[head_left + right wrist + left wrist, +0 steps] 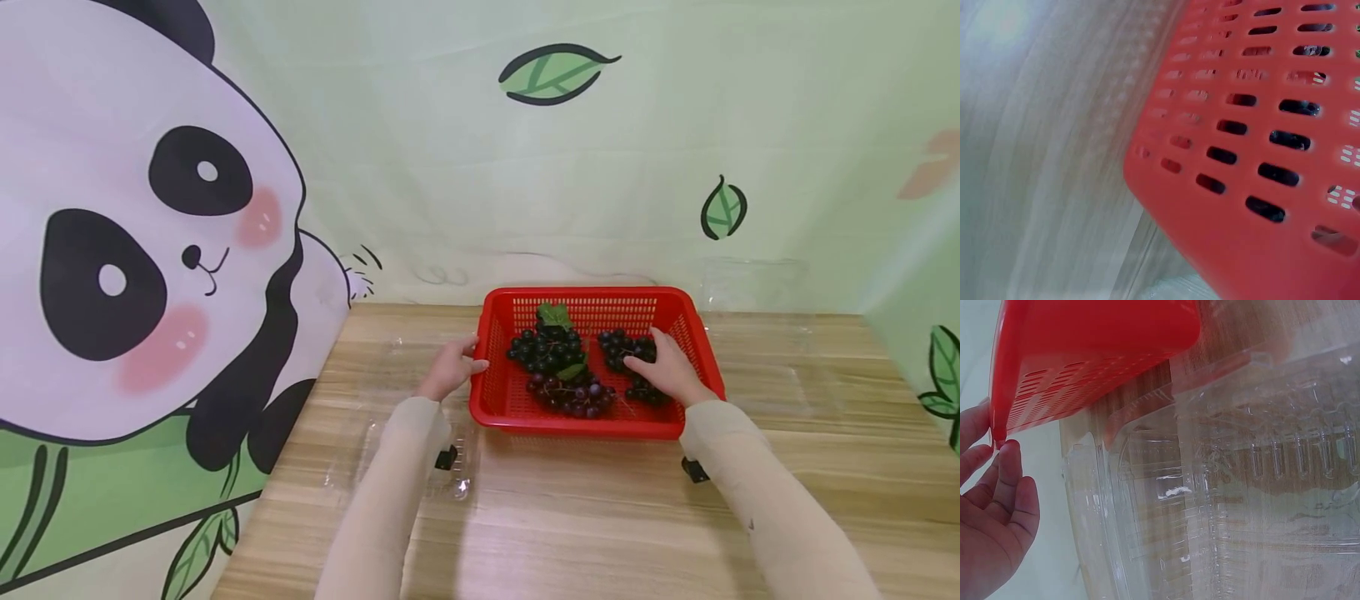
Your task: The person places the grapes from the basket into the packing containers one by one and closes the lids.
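A red plastic basket with slotted walls stands on the wooden table, with dark grapes inside. My left hand pinches its left rim; in the left wrist view that hand has fingers on both sides of the rim. Over the basket's right end reaches my right hand, thumb and forefinger spread at a small bunch of black grapes. Left of it lie a larger black bunch with a green leaf and a purplish bunch. The right wrist view shows only the slotted basket wall and table.
Clear plastic containers lie on the table left of the basket, under my left forearm. More clear plastic packaging lies to the right. Behind the wooden table hangs a pale green backdrop with a panda and leaves.
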Available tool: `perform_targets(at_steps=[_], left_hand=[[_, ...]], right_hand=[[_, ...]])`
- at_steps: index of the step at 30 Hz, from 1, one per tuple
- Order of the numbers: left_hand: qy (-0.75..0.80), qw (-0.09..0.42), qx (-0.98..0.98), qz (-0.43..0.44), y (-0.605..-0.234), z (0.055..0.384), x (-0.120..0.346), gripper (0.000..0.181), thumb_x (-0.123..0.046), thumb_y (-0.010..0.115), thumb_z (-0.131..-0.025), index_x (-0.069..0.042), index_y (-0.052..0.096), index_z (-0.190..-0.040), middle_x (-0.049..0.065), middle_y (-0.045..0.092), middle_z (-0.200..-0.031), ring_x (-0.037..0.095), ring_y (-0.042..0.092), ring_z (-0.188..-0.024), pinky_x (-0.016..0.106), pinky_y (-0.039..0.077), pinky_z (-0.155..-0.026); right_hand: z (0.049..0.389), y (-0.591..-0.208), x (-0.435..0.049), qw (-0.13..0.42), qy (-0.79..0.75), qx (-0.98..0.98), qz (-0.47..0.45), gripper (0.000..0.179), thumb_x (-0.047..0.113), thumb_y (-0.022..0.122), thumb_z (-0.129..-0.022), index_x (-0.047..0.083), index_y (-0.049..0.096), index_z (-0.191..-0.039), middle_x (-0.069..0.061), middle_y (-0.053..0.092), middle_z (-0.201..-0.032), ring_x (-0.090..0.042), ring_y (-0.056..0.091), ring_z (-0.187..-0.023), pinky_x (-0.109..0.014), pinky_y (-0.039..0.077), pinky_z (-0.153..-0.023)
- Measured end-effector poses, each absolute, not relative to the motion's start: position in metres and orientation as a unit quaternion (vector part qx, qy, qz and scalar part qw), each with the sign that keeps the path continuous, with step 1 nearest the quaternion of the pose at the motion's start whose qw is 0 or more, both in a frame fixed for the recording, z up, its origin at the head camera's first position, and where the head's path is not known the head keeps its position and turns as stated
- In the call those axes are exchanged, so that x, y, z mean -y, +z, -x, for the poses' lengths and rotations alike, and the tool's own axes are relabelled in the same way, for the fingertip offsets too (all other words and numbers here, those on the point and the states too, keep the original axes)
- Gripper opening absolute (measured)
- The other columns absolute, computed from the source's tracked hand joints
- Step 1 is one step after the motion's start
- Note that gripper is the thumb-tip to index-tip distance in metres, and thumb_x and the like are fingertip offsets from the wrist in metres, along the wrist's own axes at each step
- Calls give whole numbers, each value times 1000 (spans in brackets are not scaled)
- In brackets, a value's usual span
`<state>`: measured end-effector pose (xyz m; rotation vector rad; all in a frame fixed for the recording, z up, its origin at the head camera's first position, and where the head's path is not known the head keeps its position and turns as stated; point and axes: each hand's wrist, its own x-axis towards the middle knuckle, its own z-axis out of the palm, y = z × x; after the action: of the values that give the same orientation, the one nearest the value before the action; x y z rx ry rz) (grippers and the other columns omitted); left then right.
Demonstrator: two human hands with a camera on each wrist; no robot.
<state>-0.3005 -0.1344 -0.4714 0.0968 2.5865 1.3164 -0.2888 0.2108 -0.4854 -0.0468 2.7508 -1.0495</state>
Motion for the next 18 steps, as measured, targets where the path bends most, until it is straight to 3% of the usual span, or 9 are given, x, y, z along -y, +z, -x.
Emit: perform_targets(at_steps=[7,18], left_hand=[[462,114,-879,-36,-472,301,134,49,-10,59,-83,-6,44,-129,16,59,-108,24,60,-90,34,49,-81],[461,117,-879,-35,-471,300,134,42,-10,59,-83,-7,49,-125,14,60,-106,22,59,-90,34,48,-80]], right_hand=[[291,-486,-211,103,-376,-921,9,90,44,53,-84,-5,2,-139,-28,10,-143,-43,13,-130,-55,16,-104],[293,-487,-212,137,-374,-917,-12,88,39,53,-84,-3,-1,-140,-29,13,-142,-45,19,-127,-58,21,-100]])
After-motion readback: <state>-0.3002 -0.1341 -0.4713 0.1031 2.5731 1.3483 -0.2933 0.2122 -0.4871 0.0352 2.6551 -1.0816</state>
